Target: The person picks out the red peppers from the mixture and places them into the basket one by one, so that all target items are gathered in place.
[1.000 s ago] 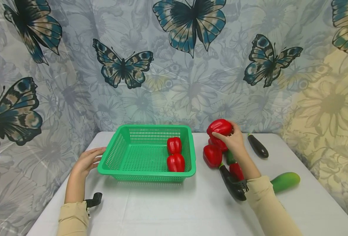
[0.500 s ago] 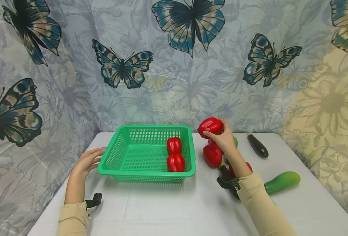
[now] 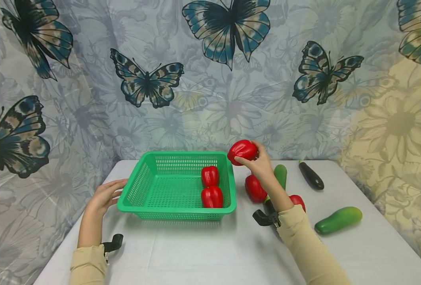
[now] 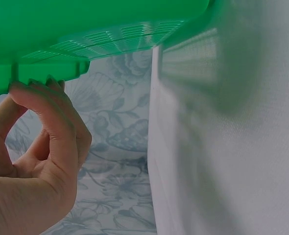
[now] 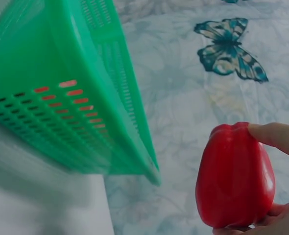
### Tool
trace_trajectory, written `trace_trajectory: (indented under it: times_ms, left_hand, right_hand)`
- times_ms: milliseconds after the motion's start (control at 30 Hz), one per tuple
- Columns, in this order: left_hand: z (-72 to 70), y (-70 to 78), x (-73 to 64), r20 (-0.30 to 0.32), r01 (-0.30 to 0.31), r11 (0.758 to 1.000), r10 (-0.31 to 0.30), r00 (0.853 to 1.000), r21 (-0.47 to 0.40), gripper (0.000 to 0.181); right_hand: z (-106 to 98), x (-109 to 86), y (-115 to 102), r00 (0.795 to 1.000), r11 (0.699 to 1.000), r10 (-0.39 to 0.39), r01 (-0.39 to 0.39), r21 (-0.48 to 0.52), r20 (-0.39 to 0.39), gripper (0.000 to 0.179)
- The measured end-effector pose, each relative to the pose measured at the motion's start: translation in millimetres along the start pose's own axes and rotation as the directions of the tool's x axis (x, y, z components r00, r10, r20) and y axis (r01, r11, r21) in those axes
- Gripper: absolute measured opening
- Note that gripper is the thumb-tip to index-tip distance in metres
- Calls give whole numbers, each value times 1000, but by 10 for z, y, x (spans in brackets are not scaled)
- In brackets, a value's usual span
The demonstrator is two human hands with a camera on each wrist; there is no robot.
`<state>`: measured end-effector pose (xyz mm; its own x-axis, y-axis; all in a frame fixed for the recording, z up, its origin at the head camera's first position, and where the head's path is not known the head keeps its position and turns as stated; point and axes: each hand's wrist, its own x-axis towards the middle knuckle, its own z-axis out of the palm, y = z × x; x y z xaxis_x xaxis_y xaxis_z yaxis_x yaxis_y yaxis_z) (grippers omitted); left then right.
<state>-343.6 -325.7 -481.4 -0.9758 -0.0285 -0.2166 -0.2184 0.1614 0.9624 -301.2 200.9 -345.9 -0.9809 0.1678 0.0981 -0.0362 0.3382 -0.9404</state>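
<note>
right hand (image 3: pixel 261 162) holding a red bell pepper (image 3: pixel 242 152) beside a green plastic basket (image 3: pixel 176 209)

the pepper is raised, pinched between the right thumb and fingers, just outside the basket's far right corner; the right wrist view shows a gap between them. the basket lies to the right hand's left. inside, along its near-hand side, are a rear pepper (image 3: pixel 210 176) and a front pepper (image 3: pixel 212 197). at the basket's opposite side, the left hand (image 3: pixel 103 196) has its fingers loosely bent and parted, tips touching the rim.

on the white table (image 3: pixel 181 253), below the right hand, lies a loose pepper (image 3: pixel 255 189); right of the forearm, a half-hidden pepper (image 3: pixel 298 202). just right of the hand is a cucumber (image 3: pixel 280 176), farther right a dark eggplant (image 3: pixel 311 176). a second eggplant (image 3: pixel 270 206) is partly covered by the forearm; a long green vegetable (image 3: pixel 339 220) lies beyond the sleeve.

filling the basket looks partway along: two peppers are in, the held one is not yet, and at least two remain outside. whether the other vegetables belong inside cannot be told.
</note>
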Motion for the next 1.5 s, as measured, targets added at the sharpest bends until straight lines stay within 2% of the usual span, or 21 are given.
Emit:
trace_trajectory:
  times_ms: [200, 433, 467, 567, 600, 767, 1500]
  left_hand:
    - [2, -42, 10, -16, 5, 1000, -5, 1000, 0, 74]
    - [-9, -21, -36, 17, -20, 1000, 20, 1000, -16, 60]
    - [-5, -24, -32, 1, -11, 1000, 11, 1000, -22, 61]
    - [-5, -25, -32, 6, -1, 1000, 1, 1000, -14, 68]
    - [3, -34, -22, -13, 13, 1000, -13, 1000, -10, 71]
    - [15, -61, 13, -26, 13, 1000, -13, 1000, -5, 79]
    - [3, -31, 26, -9, 7, 1000, -7, 1000, -3, 78]
  right_hand:
    - [126, -1, -38, 1000, 1000, -8, 8, 16, 27, 88]
    - [248, -2, -99, 998, 1000, -8, 7, 11, 63, 88]
    - [265, -5, -110, 998, 1000, -13, 12, 11, 69, 87]
    - [317, -12, -128, 996, 999, -34, 34, 3, 83, 86]
    - [335, -13, -131, 995, 999, -42, 42, 2, 89, 86]
    - [426, -23, -120, 991, 998, -59, 59, 8, 119, 87]
    - [721, -1, -199, 960, 997, -62, 72, -25, 272, 85]
